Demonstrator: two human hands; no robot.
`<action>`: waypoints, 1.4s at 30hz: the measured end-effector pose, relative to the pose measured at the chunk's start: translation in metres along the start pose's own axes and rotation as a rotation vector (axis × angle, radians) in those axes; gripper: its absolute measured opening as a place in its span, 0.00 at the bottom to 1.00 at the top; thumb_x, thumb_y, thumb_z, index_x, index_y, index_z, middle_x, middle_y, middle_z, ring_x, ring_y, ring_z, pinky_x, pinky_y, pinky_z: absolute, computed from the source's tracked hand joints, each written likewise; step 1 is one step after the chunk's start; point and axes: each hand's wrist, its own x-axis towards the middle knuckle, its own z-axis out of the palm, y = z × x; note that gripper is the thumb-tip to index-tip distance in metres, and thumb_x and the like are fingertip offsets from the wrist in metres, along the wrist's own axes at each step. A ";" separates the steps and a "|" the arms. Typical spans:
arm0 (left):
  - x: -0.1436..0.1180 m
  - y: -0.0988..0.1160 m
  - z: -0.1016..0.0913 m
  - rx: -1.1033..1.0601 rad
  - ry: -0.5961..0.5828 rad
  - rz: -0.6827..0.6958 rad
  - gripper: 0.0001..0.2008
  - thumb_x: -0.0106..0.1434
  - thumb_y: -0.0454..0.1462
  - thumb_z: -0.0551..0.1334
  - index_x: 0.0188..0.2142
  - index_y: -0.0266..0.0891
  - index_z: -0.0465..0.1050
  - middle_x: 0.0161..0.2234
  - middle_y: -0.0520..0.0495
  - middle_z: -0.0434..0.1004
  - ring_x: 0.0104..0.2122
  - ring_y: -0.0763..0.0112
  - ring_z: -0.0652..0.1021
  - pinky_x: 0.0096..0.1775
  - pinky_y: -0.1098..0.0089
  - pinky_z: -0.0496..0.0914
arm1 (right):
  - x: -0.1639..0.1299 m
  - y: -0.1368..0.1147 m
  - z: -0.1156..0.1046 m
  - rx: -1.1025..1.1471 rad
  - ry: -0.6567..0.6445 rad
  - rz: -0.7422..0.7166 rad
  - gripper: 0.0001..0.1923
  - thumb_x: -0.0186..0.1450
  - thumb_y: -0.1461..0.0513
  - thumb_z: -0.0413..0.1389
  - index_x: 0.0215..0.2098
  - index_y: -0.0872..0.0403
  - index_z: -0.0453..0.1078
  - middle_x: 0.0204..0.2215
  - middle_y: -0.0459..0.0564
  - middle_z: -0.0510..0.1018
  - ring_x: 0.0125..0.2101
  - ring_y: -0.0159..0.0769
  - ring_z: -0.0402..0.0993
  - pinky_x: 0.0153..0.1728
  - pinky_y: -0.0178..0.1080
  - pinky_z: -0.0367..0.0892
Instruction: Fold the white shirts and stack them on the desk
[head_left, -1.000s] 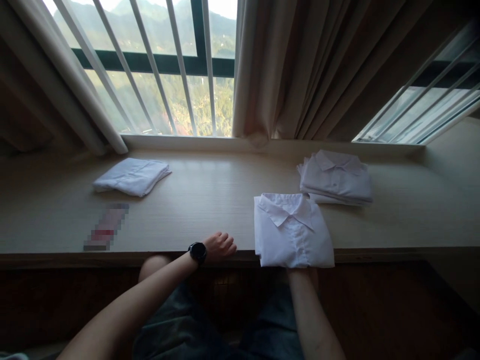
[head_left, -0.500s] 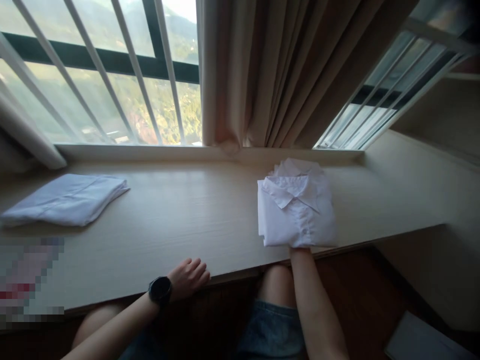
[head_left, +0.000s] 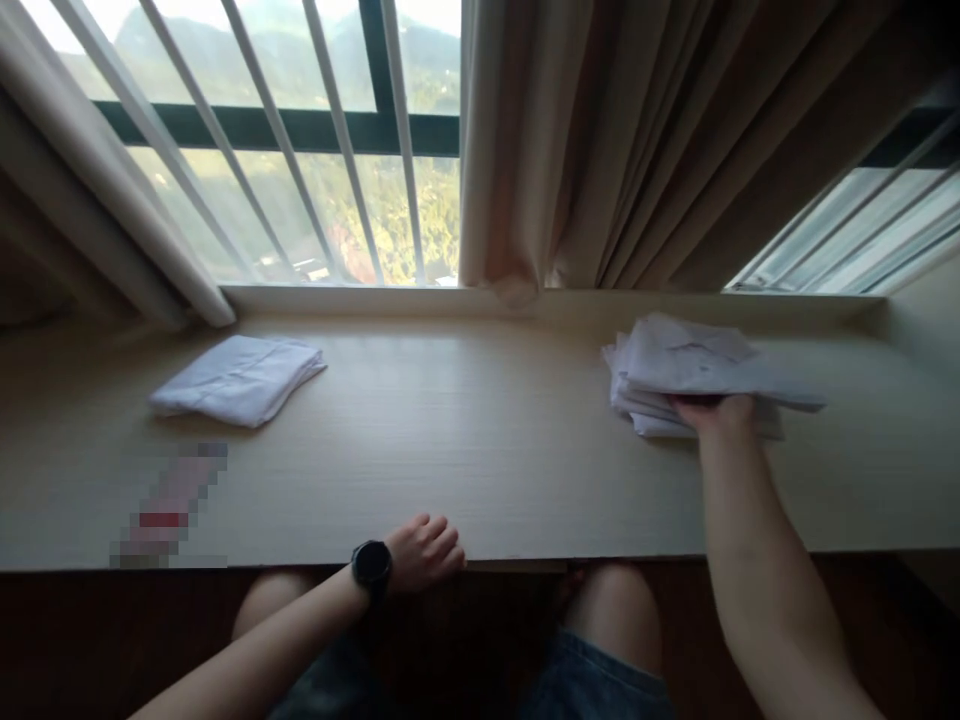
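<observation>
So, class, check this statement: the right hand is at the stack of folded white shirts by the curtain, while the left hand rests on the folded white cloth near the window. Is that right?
Not quite. The head view shows the left hand resting on the near edge of the desk, well apart from the folded white cloth. The rest holds: the right hand is at the stack of folded white shirts by the curtain.

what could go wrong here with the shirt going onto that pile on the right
1. The top folded white shirt sits skewed on the stack of white shirts, its right edge overhanging, so it may slide off or unfold.
2. The right hand is tucked under that shirt; pulling it out might drag the layers and untidy the stack.
3. The left hand rests on the front edge of the pale wooden ledge, away from the stack, so nothing steadies it.
</observation>
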 end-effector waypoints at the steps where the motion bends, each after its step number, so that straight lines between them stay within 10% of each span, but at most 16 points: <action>1: -0.001 0.000 0.001 -0.025 -0.019 -0.009 0.10 0.72 0.37 0.54 0.33 0.41 0.70 0.29 0.44 0.73 0.30 0.66 0.68 0.29 0.63 0.51 | -0.005 -0.008 -0.017 -0.229 0.110 -0.018 0.49 0.63 0.44 0.26 0.23 0.75 0.76 0.36 0.80 0.78 0.67 0.54 0.48 0.55 0.58 0.55; 3: -0.004 -0.002 0.004 -0.071 -0.039 -0.023 0.11 0.72 0.38 0.54 0.34 0.41 0.71 0.30 0.43 0.73 0.31 0.66 0.69 0.29 0.63 0.53 | -0.022 -0.025 -0.054 -0.655 0.237 -0.099 0.27 0.65 0.61 0.38 0.28 0.68 0.76 0.51 0.76 0.75 0.50 0.48 0.78 0.42 0.56 0.68; 6: -0.005 -0.003 0.003 -0.081 -0.031 -0.014 0.13 0.73 0.39 0.53 0.34 0.40 0.72 0.30 0.43 0.73 0.31 0.66 0.70 0.29 0.65 0.56 | -0.070 -0.029 -0.109 -0.952 0.177 -0.194 0.10 0.59 0.67 0.50 0.34 0.60 0.73 0.48 0.66 0.78 0.36 0.38 0.82 0.42 0.45 0.74; 12: -0.002 0.026 -0.019 -0.176 -0.103 -0.254 0.16 0.73 0.39 0.51 0.33 0.36 0.72 0.33 0.41 0.74 0.33 0.66 0.73 0.31 0.67 0.61 | -0.163 0.017 -0.183 -1.657 -0.240 -0.324 0.18 0.53 0.61 0.55 0.42 0.55 0.74 0.40 0.55 0.81 0.41 0.42 0.78 0.48 0.45 0.71; 18: -0.069 0.036 -0.065 -1.170 -0.099 -0.831 0.28 0.69 0.59 0.47 0.28 0.38 0.64 0.24 0.51 0.65 0.22 0.75 0.66 0.25 0.73 0.60 | -0.175 0.018 -0.201 -2.232 -0.540 -0.546 0.21 0.58 0.59 0.48 0.41 0.54 0.80 0.42 0.56 0.82 0.43 0.46 0.75 0.49 0.46 0.67; 21: -0.121 0.001 -0.084 -1.337 -0.132 -0.931 0.33 0.64 0.65 0.45 0.28 0.39 0.63 0.24 0.52 0.63 0.20 0.76 0.63 0.20 0.75 0.54 | -0.171 0.018 -0.205 -2.274 -0.733 -0.656 0.19 0.58 0.59 0.46 0.35 0.53 0.78 0.43 0.53 0.82 0.44 0.45 0.74 0.50 0.45 0.66; 26: -0.176 -0.083 -0.115 -0.368 -0.338 -0.964 0.22 0.66 0.50 0.59 0.23 0.37 0.68 0.21 0.46 0.68 0.23 0.68 0.71 0.27 0.69 0.65 | -0.172 0.021 -0.210 -2.298 -0.840 -0.792 0.16 0.60 0.59 0.46 0.32 0.53 0.76 0.43 0.50 0.82 0.43 0.45 0.75 0.49 0.44 0.67; 32: -0.193 -0.184 -0.145 0.034 -0.277 -0.962 0.12 0.64 0.29 0.53 0.30 0.31 0.76 0.37 0.28 0.76 0.44 0.53 0.75 0.47 0.54 0.66 | -0.177 0.022 -0.208 -2.331 -0.866 -0.836 0.16 0.60 0.59 0.46 0.34 0.52 0.76 0.44 0.49 0.82 0.43 0.46 0.75 0.48 0.45 0.68; 42: -0.178 -0.288 -0.075 0.353 -0.210 -1.145 0.38 0.64 0.51 0.58 0.68 0.34 0.58 0.68 0.24 0.53 0.65 0.30 0.53 0.56 0.28 0.47 | -0.174 0.025 -0.203 -2.382 -0.887 -0.793 0.16 0.59 0.55 0.46 0.33 0.52 0.74 0.44 0.51 0.82 0.43 0.50 0.76 0.46 0.47 0.67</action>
